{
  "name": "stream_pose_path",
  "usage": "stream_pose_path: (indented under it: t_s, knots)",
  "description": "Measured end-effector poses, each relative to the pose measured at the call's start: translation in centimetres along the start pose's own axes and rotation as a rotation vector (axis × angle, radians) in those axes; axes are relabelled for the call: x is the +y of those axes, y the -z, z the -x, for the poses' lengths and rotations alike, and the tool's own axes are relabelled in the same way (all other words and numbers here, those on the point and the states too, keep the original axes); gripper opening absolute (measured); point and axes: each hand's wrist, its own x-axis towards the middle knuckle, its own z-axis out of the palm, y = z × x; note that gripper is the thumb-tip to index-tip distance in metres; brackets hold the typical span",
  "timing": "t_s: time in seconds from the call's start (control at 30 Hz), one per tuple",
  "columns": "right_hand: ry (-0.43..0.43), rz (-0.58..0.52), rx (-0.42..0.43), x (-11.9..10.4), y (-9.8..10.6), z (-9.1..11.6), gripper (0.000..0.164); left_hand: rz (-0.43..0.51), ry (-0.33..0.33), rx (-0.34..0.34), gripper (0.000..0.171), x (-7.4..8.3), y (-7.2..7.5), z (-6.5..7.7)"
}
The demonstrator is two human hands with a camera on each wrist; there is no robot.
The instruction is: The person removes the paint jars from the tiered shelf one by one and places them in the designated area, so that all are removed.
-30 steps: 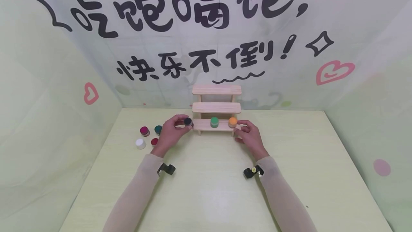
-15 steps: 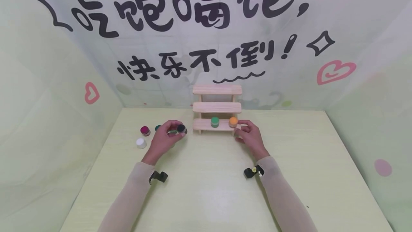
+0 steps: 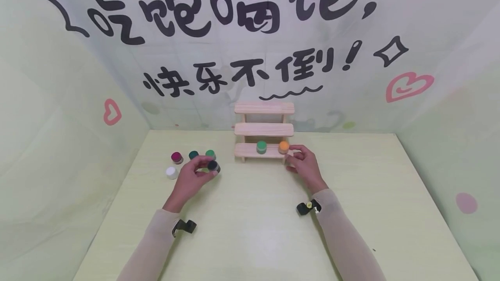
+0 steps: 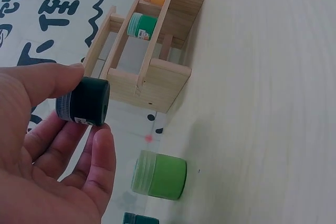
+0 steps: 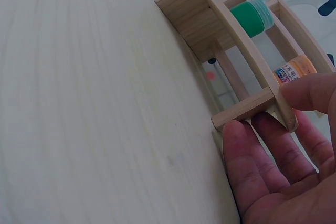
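Note:
My left hand point(image 3: 190, 181) pinches a small black-looking paint jar point(image 3: 213, 167) between thumb and fingers, left of a three-step wooden stand point(image 3: 264, 129). In the left wrist view that dark jar point(image 4: 90, 101) is tilted on its side relative to the camera. My right hand point(image 3: 308, 170) grips the right end of the stand's lowest step, its thumb point(image 5: 307, 92) near the orange jar and its fingers below the board. On that step stand a green paint jar point(image 3: 261, 147) and an orange paint jar point(image 3: 284, 147).
Left of the stand, around my left hand, are a magenta jar point(image 3: 177, 158), a dark teal jar point(image 3: 193, 155), a green jar point(image 3: 211, 154) and a white jar point(image 3: 171, 173). A light green jar point(image 3: 205, 170) is partly hidden behind my fingers. A printed cloth point(image 3: 218, 47) hangs behind the table.
My left hand has carried the dark jar from the lowest step's left end leftward and nearer to me. Green jars behind it came into view. My right hand has stayed on the stand.

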Motion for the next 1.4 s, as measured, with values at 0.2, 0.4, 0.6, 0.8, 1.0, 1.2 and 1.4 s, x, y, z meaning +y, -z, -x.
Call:
stream_pose_path:
  t_s: [0.2, 0.4, 0.6, 0.8, 1.0, 1.2, 1.4]
  knots:
    - [0.005, -0.002, 0.003, 0.0, 0.0, 0.0, 0.041, 0.004, 0.032, 0.011, 0.047, -0.8, 0.3, 1.1]
    - [-0.004, -0.004, 0.005, 0.0, 0.0, -0.1, 0.041, -0.051, 0.068, 0.033, 0.046, -1.8, 0.4, 2.2]
    - [-0.014, -0.009, 0.0, -0.1, 0.1, -0.1, 0.043, -0.126, 0.064, 0.043, 0.042, -2.6, 0.7, 3.0]
    - [-0.014, -0.001, 0.003, -0.3, 0.1, 0.0, 0.042, -0.164, 0.087, 0.032, 0.043, -3.0, 1.0, 3.8]
    - [-0.015, -0.01, 0.008, -0.2, 0.1, -0.1, 0.041, -0.188, 0.127, 0.013, 0.041, -3.7, 1.1, 4.2]
    - [-0.007, -0.016, 0.008, -0.3, 0.0, 0.1, 0.041, -0.203, 0.132, 0.007, 0.04, -4.1, 1.0, 4.3]
    - [0.0, -0.01, 0.006, -0.3, 0.0, 0.0, 0.042, -0.221, 0.146, -0.011, 0.042, -4.3, 1.1, 4.4]
